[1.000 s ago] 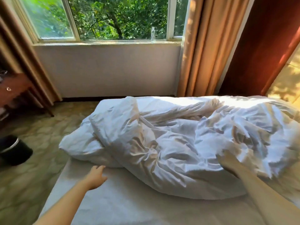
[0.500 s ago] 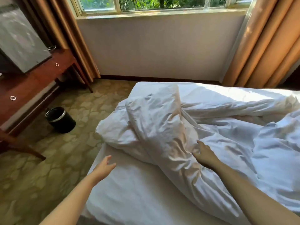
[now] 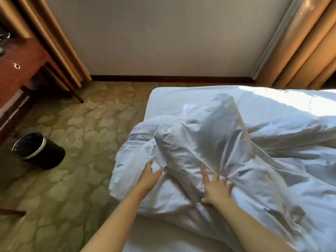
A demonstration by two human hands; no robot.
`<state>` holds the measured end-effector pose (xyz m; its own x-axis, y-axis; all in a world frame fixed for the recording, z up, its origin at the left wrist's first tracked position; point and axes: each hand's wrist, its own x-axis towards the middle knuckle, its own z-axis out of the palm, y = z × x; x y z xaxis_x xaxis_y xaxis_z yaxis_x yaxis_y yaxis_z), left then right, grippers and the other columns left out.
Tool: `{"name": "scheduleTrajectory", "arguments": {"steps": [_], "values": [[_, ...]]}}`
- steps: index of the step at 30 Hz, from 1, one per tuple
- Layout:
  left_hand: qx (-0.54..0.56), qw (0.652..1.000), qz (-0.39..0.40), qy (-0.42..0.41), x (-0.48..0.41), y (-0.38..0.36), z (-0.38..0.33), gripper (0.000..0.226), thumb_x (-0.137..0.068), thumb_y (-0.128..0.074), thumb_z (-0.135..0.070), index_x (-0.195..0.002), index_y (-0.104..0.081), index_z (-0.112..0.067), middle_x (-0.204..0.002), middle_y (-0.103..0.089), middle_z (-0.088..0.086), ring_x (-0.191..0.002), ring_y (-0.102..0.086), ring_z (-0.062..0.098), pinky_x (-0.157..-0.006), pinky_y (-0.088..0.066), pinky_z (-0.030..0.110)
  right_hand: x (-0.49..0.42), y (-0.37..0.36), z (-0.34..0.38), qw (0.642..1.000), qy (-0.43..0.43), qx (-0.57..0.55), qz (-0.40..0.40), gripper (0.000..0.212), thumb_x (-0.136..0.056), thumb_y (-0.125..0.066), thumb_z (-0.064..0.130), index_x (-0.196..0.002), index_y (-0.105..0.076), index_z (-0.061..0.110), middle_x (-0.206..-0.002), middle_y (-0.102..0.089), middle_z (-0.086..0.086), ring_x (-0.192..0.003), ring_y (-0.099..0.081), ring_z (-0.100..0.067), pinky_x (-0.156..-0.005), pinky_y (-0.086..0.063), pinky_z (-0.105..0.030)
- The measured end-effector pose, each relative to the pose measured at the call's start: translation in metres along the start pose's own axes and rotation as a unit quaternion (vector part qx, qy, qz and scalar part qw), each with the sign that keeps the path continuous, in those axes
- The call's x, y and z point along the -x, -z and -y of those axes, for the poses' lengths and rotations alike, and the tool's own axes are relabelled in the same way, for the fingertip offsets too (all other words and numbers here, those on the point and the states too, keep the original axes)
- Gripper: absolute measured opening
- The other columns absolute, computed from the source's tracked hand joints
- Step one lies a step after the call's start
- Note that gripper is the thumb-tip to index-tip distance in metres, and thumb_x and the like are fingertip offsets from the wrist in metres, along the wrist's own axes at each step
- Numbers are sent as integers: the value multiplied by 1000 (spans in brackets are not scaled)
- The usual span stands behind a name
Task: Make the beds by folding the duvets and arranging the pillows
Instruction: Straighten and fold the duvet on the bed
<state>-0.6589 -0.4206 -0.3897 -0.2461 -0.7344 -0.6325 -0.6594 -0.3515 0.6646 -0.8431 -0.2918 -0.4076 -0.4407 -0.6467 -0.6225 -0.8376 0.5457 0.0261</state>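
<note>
While the crumpled duvet lies heaped at the left end of the bed, spilling over its edge, the left hand touches it loose-fingered and the right hand spreads flat on it, neither gripping. I reckon a careless leftward tug could slide the heap onto the floor.

Both bare forearms reach forward. The left hand stretches out, fingers straight, thumb apart; the right hand lies flat, fingers splayed, seemingly pressing down.

Left hand and right hand on crumpled white duvet
</note>
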Motion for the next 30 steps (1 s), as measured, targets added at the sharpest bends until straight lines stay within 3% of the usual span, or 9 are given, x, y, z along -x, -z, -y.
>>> {"name": "scheduleTrajectory", "arguments": {"steps": [3, 8, 13, 16, 19, 23, 25, 27, 30], "values": [[-23, 999, -10, -28, -20, 6, 18, 67, -92, -54, -31, -148, -18, -23, -148, -28, 11, -130, -40, 28, -108, -36, 38, -22, -9, 8, 999, 7, 34, -28, 81, -88, -56, 23, -150, -4, 18, -134, -46, -17, -121, -50, -35, -97, -43, -40], [-53, 997, -33, -50, -34, 13, 26, 74, -91, -55, -20, -150, -11, -25, -152, -19, 12, -134, -34, 27, -105, -30, 29, -22, 1, -2, 994, 17, -105, 16, 25, -85, -50, 11, -109, -55, 14, -120, -60, -15, -109, -58, -30, -79, -43, -29], [-194, 971, -26, -138, -29, 6, -10, 109, -78, -64, -19, -137, 20, -55, -157, 8, 7, -146, 0, 26, -116, -14, 44, 35, -45, -61, 931, 31, -325, 165, 38, -71, -56, 16, -108, -64, 23, -116, -65, -1, -114, -58, -17, -95, -47, -30], [-373, 904, 53, -200, -1, -13, -36, 105, -72, -56, -9, -145, 10, -46, -158, 8, 1, -146, 9, 27, -116, -1, 54, 83, -64, -65, 923, 27, -328, 202, 40, -88, -56, 16, -128, -53, 22, -127, -51, 7, -124, -43, -5, -94, -34, -13], [-384, 891, 168, -174, 42, -31, -36, 84, -72, -53, -2, -145, -20, -27, -141, -41, 11, -135, -33, 28, -110, -29, 38, 120, -88, -51, 927, -1, -315, 204, 38, -100, -40, 18, -137, -43, 12, -142, -46, -3, -125, -44, -7, -85, -32, -7], [-412, 875, 243, -75, 101, -21, 14, 43, -70, -55, 9, -110, -58, -9, -105, -64, 13, -95, -59, 20, -53, -45, 17, 171, -118, -35, 957, 1, -230, 176, 50, -101, -32, 20, -148, -24, 8, -149, -35, -4, -130, -43, -15, -96, -31, -14], [-459, 853, 248, -8, 133, -5, 57, 40, -66, -63, 6, -105, -63, -5, -95, -63, 10, -89, -60, 22, -56, -48, 20, 199, -122, -38, 962, 38, -209, 172, 42, -97, -41, 24, -134, -46, 7, -136, -51, -10, -124, -50, -20, -91, -36, -22], [-492, 836, 240, 42, 170, 17, 113, 42, -66, -72, -2, -107, -64, -7, -96, -60, 4, -88, -57, 19, -67, -52, 26, 224, -118, -46, 960, 87, -210, 164, 19, -89, -49, 22, -92, -64, 10, -99, -63, -8, -110, -56, -21, -80, -37, -24], [-500, 828, 230, 105, 247, 44, 198, 25, -73, -71, -5, -96, -62, -9, -106, -61, 4, -102, -59, 21, -84, -49, 28, 263, -116, -58, 941, 106, -300, 120, 11, -44, -46, 11, -53, -42, 17, -55, -42, 2, -61, -48, -15, -47, -30, -23]]}}
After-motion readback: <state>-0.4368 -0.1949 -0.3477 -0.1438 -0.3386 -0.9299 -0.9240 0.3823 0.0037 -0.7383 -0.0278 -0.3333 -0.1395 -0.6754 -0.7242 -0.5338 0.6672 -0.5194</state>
